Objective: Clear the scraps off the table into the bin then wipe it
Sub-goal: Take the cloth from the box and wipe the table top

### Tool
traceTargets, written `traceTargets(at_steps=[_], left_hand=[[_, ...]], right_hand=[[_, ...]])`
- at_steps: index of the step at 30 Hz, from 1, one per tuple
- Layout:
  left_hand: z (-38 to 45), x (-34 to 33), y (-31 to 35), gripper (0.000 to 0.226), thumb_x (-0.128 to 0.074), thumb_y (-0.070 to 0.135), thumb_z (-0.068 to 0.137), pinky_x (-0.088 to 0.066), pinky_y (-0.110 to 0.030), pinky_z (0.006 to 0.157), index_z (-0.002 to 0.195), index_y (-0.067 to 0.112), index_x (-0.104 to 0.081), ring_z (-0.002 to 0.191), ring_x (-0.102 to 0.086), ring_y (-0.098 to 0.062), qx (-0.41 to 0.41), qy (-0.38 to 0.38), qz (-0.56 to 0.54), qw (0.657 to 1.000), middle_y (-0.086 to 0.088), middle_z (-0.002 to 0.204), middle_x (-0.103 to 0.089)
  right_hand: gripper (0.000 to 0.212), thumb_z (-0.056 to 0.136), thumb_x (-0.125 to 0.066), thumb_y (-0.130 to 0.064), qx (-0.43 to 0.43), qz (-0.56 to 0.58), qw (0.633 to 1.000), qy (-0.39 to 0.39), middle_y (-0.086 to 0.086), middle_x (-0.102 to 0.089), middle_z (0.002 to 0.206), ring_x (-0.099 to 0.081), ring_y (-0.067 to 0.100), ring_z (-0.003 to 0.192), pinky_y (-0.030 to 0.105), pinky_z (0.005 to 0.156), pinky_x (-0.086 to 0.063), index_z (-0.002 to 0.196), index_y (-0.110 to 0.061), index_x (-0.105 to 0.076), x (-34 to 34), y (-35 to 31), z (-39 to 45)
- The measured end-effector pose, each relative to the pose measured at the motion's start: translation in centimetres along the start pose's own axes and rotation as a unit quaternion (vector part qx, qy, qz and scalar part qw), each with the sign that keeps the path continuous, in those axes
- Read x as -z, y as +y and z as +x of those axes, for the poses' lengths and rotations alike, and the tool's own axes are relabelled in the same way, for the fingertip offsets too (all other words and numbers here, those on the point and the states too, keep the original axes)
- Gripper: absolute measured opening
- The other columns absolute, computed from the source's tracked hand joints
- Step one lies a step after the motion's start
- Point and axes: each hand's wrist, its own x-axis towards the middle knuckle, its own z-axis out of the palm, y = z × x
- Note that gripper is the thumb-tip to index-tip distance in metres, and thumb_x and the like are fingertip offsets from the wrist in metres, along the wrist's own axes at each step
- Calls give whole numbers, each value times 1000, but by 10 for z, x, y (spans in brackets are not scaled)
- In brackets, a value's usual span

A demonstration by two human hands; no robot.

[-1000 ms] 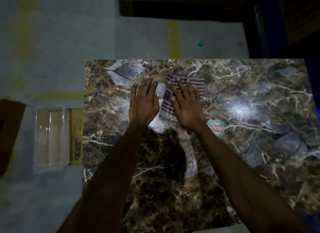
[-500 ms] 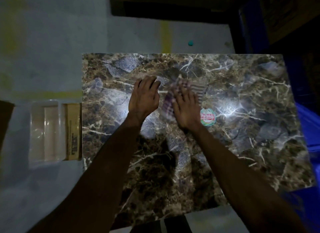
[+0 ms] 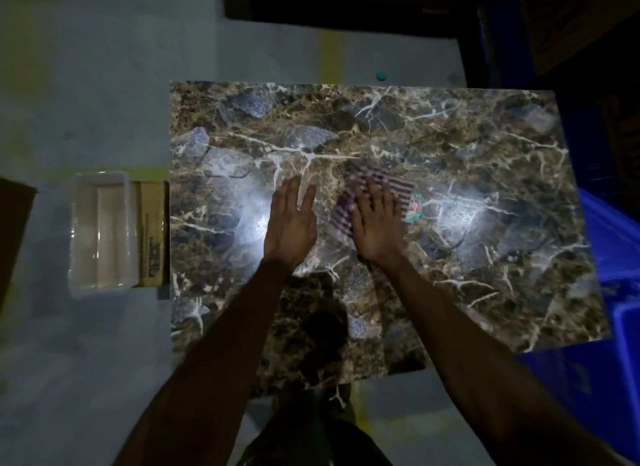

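The right hand [image 3: 375,223] lies spread flat on the striped cloth [image 3: 398,185] — soft, light, likely to bunch — so press mid-cloth, under the palm.

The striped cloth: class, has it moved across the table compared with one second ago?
Yes. The striped cloth under the right hand has slid right, now overlapping the round sticker on the table.

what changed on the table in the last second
The right hand, flat on the striped cloth, pushed it rightward across the marble table; the cloth now overlaps the round sticker, which lay clear of it before. The left hand stayed open and flat beside the cloth. The clear bin on the floor is unchanged.
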Motion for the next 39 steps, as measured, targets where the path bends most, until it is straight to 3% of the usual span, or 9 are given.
traceTargets(at_steps=[5,10,14,18,21,26,30,35,39], left_hand=[[-31,-8,15,53,-38,21,109,-9,-48,129,160,9,-29,157,-13,-36,20,-7,-1,1000,-21,168,-18],[-66,-9,29,55,-29,24,109,-11,-49,128,162,12,-25,158,-8,-33,41,-25,-11,999,-19,169,-15],[-97,-9,51,54,-25,24,108,-16,-52,127,160,11,-29,158,-12,-35,64,-15,-11,998,-19,169,-17],[-133,-15,70,54,-28,23,109,-21,-54,124,162,13,-26,158,-13,-33,75,-14,-22,997,-18,169,-16],[-157,-15,82,53,-30,23,109,-23,-54,123,161,13,-29,158,-15,-31,92,-14,-32,995,-15,169,-19],[-202,-13,94,54,-36,22,109,-18,-52,126,162,13,-27,159,-7,-29,74,-31,-39,996,-13,171,-14],[-233,-5,108,57,-42,24,106,-21,-52,125,161,14,-30,158,-14,-30,87,-55,-46,994,-12,170,-19],[-223,24,104,85,-67,32,83,-29,-50,121,160,17,-34,156,-20,-32,108,-157,-77,979,-11,170,-20],[-212,45,96,114,-88,49,67,-32,-63,116,159,30,-26,155,-14,-40,92,-220,48,970,-5,170,-16]], right_hand=[[56,112,-32,-40,104,2,994,-37,-1,-11,175,-4,25,162,51,129,-11,166,-33,-17,-3,5,-92],[56,112,-27,-43,47,5,998,-32,-3,-9,175,-4,24,162,52,128,-15,166,-37,-15,12,54,-104],[56,112,-23,-45,-16,16,1000,-11,0,-10,175,-3,28,162,53,128,-14,166,-34,-17,6,33,-76],[53,112,-29,-40,100,15,995,0,6,-22,172,-16,33,160,55,126,-20,163,-27,-32,-10,14,-117],[54,112,-27,-42,138,7,990,-16,0,-16,174,-12,29,161,51,128,-16,165,-32,-24,-6,31,-178],[55,112,-24,-45,54,34,997,-36,-2,-12,175,-10,26,161,53,127,-19,166,-35,-18,7,70,-200],[57,111,-23,-45,12,45,998,-38,3,-13,174,-8,31,161,54,128,-11,166,-35,-14,-1,41,-186],[55,112,-28,-43,155,13,986,-59,2,-16,174,-9,30,161,52,128,-14,166,-32,-20,-15,39,-247],[56,111,-23,-49,125,17,989,-72,-7,-6,175,-2,23,162,45,130,-7,166,-41,-10,-3,66,-267]])
